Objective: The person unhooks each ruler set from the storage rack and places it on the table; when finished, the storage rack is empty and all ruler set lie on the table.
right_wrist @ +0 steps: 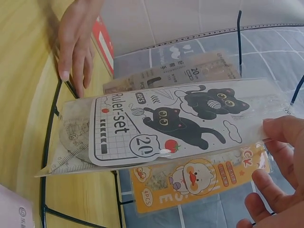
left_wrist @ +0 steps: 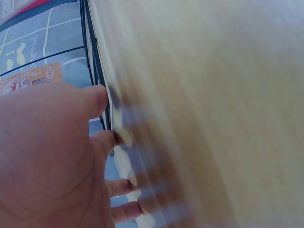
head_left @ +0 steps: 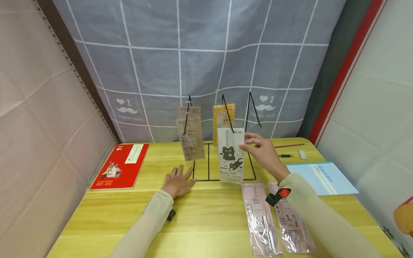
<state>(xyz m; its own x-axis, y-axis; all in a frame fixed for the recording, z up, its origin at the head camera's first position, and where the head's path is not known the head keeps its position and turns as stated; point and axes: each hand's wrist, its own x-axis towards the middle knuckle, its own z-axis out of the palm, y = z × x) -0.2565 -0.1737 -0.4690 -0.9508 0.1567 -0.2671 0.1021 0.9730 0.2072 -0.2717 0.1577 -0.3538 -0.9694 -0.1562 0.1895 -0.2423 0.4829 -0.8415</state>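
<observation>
A yellow wooden table (head_left: 200, 215) fills the lower view, with a grey checked cloth (head_left: 200, 61) hanging behind it. On the table stands a black wire rack (head_left: 222, 143) with hooks; brown ruler packs (head_left: 191, 138) hang from its left hook and an orange pack (head_left: 222, 114) hangs behind the middle one. A red booklet (head_left: 120, 166) lies at the left, a blue folder (head_left: 322, 177) at the right, two pink ruler packs (head_left: 274, 218) in front. The cat-printed ruler set (head_left: 230, 154) (labelled "Ruler-set") hangs at the middle hook, its top edge pinched by the right hand (head_left: 262, 152). The left hand (head_left: 177, 182) rests flat, fingers spread, on the table at the rack's base.
</observation>
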